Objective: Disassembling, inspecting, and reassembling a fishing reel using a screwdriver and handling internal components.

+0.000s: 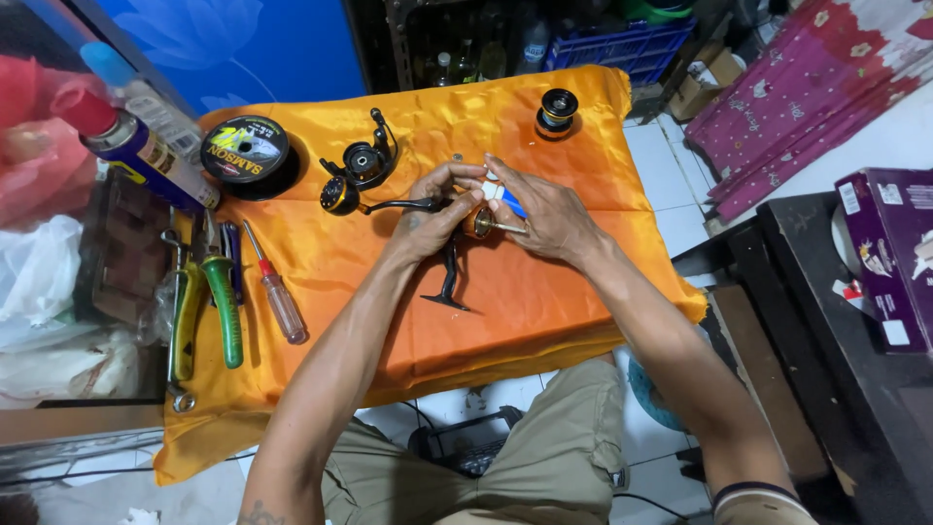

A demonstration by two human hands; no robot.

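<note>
Orange-clothed table [544,292]: left hand [432,219] grips the stripped fishing reel body [449,255], right hand [539,214] pinches a small blue-white tube [503,197] at its brass shaft; spool [557,110] and rotor [364,160] still off.

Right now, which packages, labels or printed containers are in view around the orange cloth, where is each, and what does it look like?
Round black line spool: on the cloth's far left, with a yellow and white printed face.
Spray can: at the left edge, lying tilted, red cap, blue and yellow label.
Purple cardboard box: far right on the dark surface, white stickers.
Small white and blue tube: at the right hand, beside the left hand.
</note>
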